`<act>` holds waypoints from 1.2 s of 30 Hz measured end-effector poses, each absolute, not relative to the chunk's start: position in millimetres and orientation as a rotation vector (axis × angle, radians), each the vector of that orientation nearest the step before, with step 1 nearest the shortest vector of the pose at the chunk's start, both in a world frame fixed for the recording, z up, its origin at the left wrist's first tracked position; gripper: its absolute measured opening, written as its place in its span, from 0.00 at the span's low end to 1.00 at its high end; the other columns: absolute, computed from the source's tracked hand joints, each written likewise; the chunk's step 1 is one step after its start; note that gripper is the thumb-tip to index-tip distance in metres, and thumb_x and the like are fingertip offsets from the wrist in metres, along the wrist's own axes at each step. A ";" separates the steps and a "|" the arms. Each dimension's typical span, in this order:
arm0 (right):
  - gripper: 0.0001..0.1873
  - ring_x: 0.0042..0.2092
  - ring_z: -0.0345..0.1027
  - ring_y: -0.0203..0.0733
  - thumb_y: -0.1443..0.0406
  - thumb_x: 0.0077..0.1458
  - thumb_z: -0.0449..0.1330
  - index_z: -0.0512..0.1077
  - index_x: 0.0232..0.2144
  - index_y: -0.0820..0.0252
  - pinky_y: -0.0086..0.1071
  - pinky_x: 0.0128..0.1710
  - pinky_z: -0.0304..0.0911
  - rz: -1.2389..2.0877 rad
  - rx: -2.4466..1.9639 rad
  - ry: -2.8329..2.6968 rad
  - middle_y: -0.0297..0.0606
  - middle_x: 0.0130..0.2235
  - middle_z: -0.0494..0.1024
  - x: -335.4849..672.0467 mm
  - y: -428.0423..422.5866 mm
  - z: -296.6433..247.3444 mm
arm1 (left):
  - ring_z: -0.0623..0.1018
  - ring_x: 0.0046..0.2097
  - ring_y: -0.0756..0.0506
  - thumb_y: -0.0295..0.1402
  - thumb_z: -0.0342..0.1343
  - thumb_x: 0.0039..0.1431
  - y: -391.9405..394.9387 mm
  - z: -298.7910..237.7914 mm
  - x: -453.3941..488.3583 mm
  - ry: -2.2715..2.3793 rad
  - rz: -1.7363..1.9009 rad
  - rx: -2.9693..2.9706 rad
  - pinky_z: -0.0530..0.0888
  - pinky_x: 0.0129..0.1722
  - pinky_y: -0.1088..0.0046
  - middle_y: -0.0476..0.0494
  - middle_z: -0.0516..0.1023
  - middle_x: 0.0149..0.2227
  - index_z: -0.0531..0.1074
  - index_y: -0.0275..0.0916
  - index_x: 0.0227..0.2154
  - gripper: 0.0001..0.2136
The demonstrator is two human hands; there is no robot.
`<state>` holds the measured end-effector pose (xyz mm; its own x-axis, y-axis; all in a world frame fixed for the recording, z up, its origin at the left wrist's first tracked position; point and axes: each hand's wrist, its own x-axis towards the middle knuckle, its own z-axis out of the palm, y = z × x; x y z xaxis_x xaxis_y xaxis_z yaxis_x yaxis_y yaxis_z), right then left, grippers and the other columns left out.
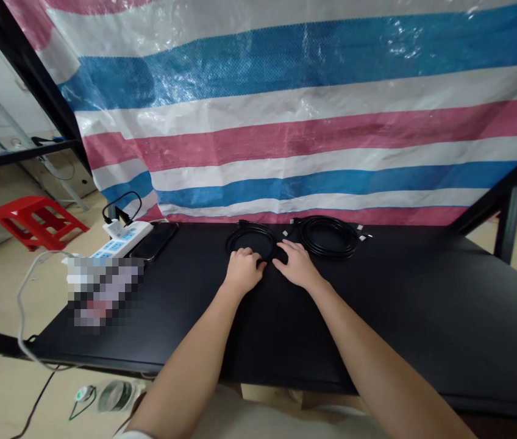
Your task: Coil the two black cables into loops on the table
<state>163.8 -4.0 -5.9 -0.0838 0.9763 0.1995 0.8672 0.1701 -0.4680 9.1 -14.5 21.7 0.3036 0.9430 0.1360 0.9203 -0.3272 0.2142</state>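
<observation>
A black cable point(265, 230) lies in a round coil on the black table, with a connector at its upper left. My left hand point(244, 271) is curled over the near left side of this coil, its thumb pointing right. At the coil's right edge, the thumb and fingers of my right hand point(298, 263) close around part of the same cable. Just beyond my right hand lies a second, thicker bundle of black cables point(329, 236), with several silver connector ends sticking out on both sides. My fingers hide part of the near coil.
A white power strip point(119, 241) with a plug and dark cord stands at the table's left point(180, 317), beside a black phone point(154, 241) and a blurred-out item. A striped sheet point(286, 134) hangs behind. On the floor are a red stool point(39, 219) and a clear container point(116, 395).
</observation>
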 end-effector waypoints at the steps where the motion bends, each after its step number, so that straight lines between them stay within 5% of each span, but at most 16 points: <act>1: 0.26 0.59 0.60 0.52 0.64 0.50 0.58 0.69 0.52 0.64 0.47 0.58 0.54 0.318 -1.741 -1.997 0.50 0.59 0.67 163.8 -3.2 -6.4 | 0.75 0.47 0.39 0.33 0.53 0.58 -16.3 21.8 12.4 1.764 0.338 2.464 0.70 0.47 0.63 0.37 0.78 0.40 0.78 0.39 0.40 0.11; 15: 0.25 0.57 0.61 0.51 0.66 0.49 0.57 0.69 0.52 0.66 0.46 0.56 0.56 0.247 -1.682 -1.973 0.50 0.56 0.70 166.1 -2.2 -14.3 | 0.73 0.52 0.40 0.32 0.48 0.61 1.7 20.2 27.2 1.924 0.328 2.375 0.67 0.50 0.63 0.37 0.75 0.49 0.76 0.41 0.43 0.13; 24: 0.22 0.50 0.64 0.51 0.66 0.49 0.56 0.71 0.49 0.62 0.44 0.51 0.60 0.199 -1.691 -1.998 0.48 0.49 0.74 164.6 -4.5 -12.4 | 0.72 0.51 0.37 0.34 0.45 0.62 1.9 23.6 49.5 2.011 0.263 2.352 0.67 0.48 0.62 0.29 0.75 0.45 0.73 0.31 0.45 0.16; 36: 0.22 0.50 0.64 0.51 0.66 0.51 0.56 0.70 0.49 0.63 0.43 0.50 0.60 0.220 -1.736 -2.032 0.48 0.48 0.74 163.4 -7.7 -7.1 | 0.72 0.49 0.38 0.40 0.46 0.62 9.3 18.6 50.6 2.138 0.348 2.295 0.66 0.47 0.62 0.33 0.75 0.44 0.74 0.36 0.43 0.16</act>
